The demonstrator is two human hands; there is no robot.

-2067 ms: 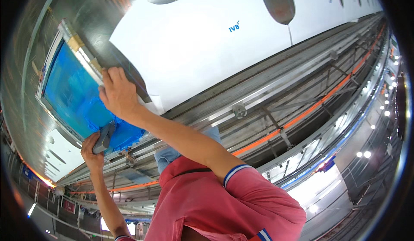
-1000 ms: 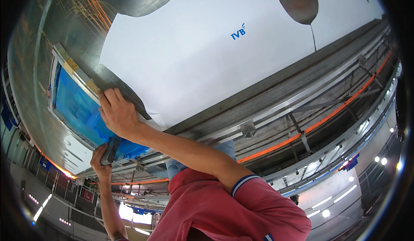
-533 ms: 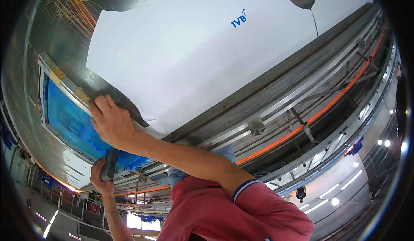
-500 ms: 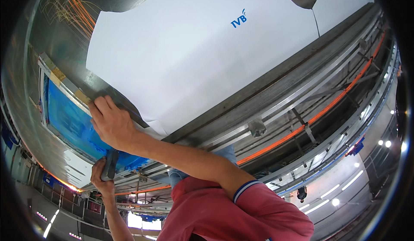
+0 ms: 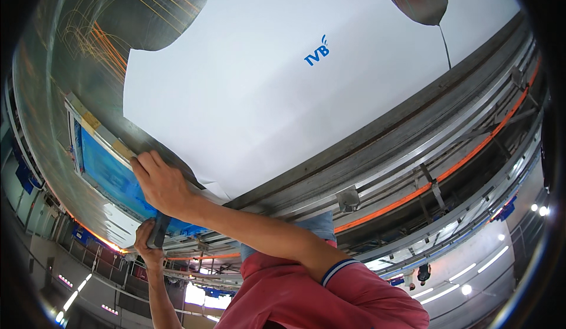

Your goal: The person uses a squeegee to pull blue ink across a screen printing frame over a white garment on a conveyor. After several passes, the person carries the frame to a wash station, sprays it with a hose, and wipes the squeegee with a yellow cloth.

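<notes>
Head view: left hand (image 5: 148,242) closed round dark handle (image 5: 158,233) at near edge of blue screen frame (image 5: 112,179). Right hand (image 5: 162,183) flat, fingers spread, pressing frame rail beside white sheet (image 5: 295,93) on worktop (image 5: 377,152).
Risk, judged: uneven press shifts frame, smears print on sheet; handle grip may slip, fingers caught at rail.

A print workshop or factory hall: blue screen frame (image 5: 109,176), metal rails (image 5: 436,152), bright ceiling lights (image 5: 489,261).
</notes>
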